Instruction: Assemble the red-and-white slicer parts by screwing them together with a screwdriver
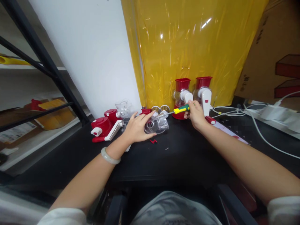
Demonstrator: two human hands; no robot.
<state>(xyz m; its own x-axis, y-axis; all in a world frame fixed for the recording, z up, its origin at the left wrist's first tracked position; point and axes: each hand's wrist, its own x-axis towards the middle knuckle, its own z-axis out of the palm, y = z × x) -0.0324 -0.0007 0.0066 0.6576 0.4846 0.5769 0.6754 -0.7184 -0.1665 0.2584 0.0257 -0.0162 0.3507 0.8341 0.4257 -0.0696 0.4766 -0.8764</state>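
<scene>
Near the middle of the black table, my left hand (138, 127) grips a clear plastic housing (161, 124) by its round end, thumb below and fingers above. The housing lies on its side. My right hand (196, 115) is closed round the end of a green and yellow screwdriver (181, 109). Its shaft points left, and the tip is at the top of the clear housing; whether it touches a screw is too small to tell. A small red piece (153, 141) lies just in front of the housing.
Red bases (102, 126) with white parts stand left of my left hand. Two red and white grinders (182, 86) (203, 90) stand behind my right hand. Metal drums (164, 108) sit behind the housing. White cables (257, 125) and a power strip (286, 120) lie at right.
</scene>
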